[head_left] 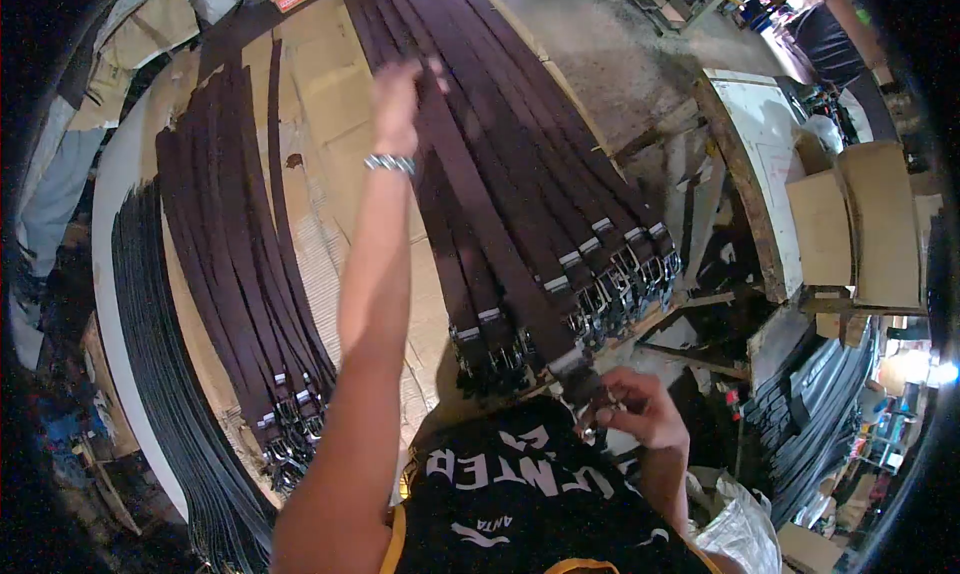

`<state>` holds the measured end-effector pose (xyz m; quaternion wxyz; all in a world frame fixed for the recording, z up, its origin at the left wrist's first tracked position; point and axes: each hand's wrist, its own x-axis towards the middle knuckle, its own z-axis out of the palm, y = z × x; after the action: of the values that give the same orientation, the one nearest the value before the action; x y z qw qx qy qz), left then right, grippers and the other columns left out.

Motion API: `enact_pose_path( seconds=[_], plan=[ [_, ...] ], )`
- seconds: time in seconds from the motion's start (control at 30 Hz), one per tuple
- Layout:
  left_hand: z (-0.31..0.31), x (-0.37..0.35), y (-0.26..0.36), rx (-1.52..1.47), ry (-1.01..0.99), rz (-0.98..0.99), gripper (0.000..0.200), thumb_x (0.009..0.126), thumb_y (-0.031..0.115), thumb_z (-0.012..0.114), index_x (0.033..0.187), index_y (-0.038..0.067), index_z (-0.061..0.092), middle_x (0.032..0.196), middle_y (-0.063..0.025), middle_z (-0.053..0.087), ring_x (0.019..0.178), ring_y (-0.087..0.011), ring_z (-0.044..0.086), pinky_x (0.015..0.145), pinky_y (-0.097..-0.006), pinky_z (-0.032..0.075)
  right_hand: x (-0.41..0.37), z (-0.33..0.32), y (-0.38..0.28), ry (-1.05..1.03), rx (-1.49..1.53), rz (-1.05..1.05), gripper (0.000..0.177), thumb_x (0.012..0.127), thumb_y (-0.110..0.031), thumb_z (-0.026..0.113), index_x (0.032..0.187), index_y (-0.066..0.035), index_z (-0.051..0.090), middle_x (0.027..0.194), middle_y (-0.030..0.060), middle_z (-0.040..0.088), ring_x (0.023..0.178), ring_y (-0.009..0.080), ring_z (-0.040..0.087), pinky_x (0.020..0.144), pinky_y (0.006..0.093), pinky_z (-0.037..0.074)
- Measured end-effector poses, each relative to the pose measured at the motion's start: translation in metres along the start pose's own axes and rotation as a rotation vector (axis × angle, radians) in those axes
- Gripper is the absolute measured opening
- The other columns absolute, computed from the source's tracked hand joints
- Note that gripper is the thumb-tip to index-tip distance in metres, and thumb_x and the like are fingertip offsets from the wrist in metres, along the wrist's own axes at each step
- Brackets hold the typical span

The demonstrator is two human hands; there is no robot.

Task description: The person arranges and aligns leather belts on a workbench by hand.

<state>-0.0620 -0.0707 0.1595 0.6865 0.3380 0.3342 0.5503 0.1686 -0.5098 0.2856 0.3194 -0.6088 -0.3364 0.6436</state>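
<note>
My right hand (645, 411) is closed on the metal buckle (590, 414) of a dark brown belt (480, 204), close in front of my shirt. From that buckle the strap runs away from me over other brown belts. My left hand (397, 109), wearing a braided bracelet at the wrist, reaches far forward over the same strap. Its fingers look spread, though motion blurs them. Beneath and beside the strap lies a row of brown belts (530, 134), their buckles (625, 274) bunched at the near edge.
Left of my arm lie another bundle of brown belts (225, 214) and black straps (165, 374) hanging over the edge. Flattened cardboard (330, 124) covers the tabletop. On the right stand a white-topped table (750, 154), cardboard boxes (885, 224) and a stack of black strips (815, 404).
</note>
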Motion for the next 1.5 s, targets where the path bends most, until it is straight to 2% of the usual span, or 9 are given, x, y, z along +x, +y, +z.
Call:
enact_pose_path(
  seconds=[0.23,0.57,0.7,0.9,1.0,1.07,1.2,1.3,1.5],
  plan=[
    [0.121,-0.014,0.198,0.285,0.145,0.494,0.015,0.093,0.014,0.061,0.1,0.003,0.067,0.094,-0.0096,0.069,0.086,-0.0192,0.064,0.081,-0.0341,0.049,0.011,-0.01,0.027,-0.238,0.126,0.027,0.03,0.082,0.011,0.063,0.112,0.006,0.06,0.099,0.0147,0.07,0.093,0.023,0.068,0.084,0.0344,0.052],
    [0.149,0.061,0.221,0.628,0.154,0.438,0.018,0.095,0.017,0.059,0.09,0.002,0.068,0.091,-0.0072,0.067,0.085,-0.0145,0.061,0.079,-0.0339,0.049,0.066,-0.04,0.028,-0.197,-0.047,-0.209,0.038,0.087,-0.004,0.072,0.122,0.001,0.058,0.118,0.0086,0.065,0.099,0.0146,0.063,0.081,0.0318,0.053],
    [0.157,0.098,0.233,0.664,0.201,0.561,0.035,0.094,0.017,0.059,0.122,-0.003,0.061,0.108,-0.0109,0.067,0.098,-0.0229,0.063,0.091,-0.0347,0.048,0.081,-0.042,-0.02,-0.157,-0.001,-0.162,0.034,0.09,-0.003,0.068,0.122,0.002,0.057,0.108,0.0087,0.067,0.093,0.0137,0.063,0.077,0.029,0.052],
    [0.187,0.088,0.237,0.695,0.176,0.735,0.045,0.093,0.015,0.059,0.135,-0.002,0.054,0.125,-0.0165,0.062,0.111,-0.0262,0.059,0.095,-0.0352,0.046,0.084,-0.045,-0.016,-0.097,0.197,-0.137,0.034,0.092,-0.002,0.065,0.124,0.003,0.056,0.103,0.0104,0.069,0.093,0.0181,0.067,0.08,0.0312,0.054],
    [0.152,0.12,0.204,0.808,0.048,1.055,0.052,0.093,0.015,0.061,0.143,0.009,0.049,0.128,-0.0147,0.061,0.115,-0.0252,0.057,0.099,-0.0353,0.044,0.07,-0.052,0.006,-0.04,0.164,-0.045,0.039,0.091,-0.002,0.066,0.128,0.003,0.056,0.109,0.0121,0.069,0.098,0.0196,0.066,0.085,0.0322,0.054],
    [0.132,0.114,0.138,0.509,0.061,0.727,0.022,0.093,0.009,0.056,0.113,-0.002,0.06,0.104,-0.0075,0.065,0.094,-0.022,0.062,0.087,-0.0354,0.051,0.065,-0.055,0.034,-0.058,0.238,-0.005,0.042,0.09,-0.002,0.068,0.129,0.003,0.056,0.113,0.0132,0.068,0.101,0.0204,0.066,0.088,0.0324,0.053],
    [0.051,0.123,-0.01,0.089,0.014,0.051,0.024,0.089,0.001,0.057,0.112,-0.001,0.058,0.11,-0.0128,0.064,0.095,-0.0221,0.064,0.082,-0.0344,0.053,0.04,-0.046,0.05,0.142,0.096,0.147,0.034,0.088,0.002,0.066,0.121,0.006,0.059,0.101,0.0137,0.069,0.089,0.0185,0.067,0.078,0.0318,0.054],
    [0.001,0.115,-0.103,0.088,0.224,-0.076,0.02,0.089,0.001,0.057,0.104,-0.011,0.061,0.087,-0.0143,0.068,0.067,-0.0269,0.068,0.062,-0.0371,0.057,0.027,-0.048,0.058,0.164,0.112,0.247,0.034,0.088,0.004,0.065,0.122,0.006,0.059,0.097,0.0123,0.07,0.089,0.0184,0.067,0.078,0.0321,0.053],
    [-0.039,0.149,-0.155,0.565,0.463,0.05,0.038,0.084,0.003,0.06,0.119,-0.012,0.063,0.108,-0.0235,0.069,0.092,-0.0296,0.069,0.082,-0.0351,0.053,0.033,-0.048,0.018,0.086,0.056,0.35,0.037,0.087,0.001,0.068,0.123,0.006,0.059,0.097,0.0103,0.071,0.088,0.0157,0.066,0.076,0.0295,0.052]
  ],
)
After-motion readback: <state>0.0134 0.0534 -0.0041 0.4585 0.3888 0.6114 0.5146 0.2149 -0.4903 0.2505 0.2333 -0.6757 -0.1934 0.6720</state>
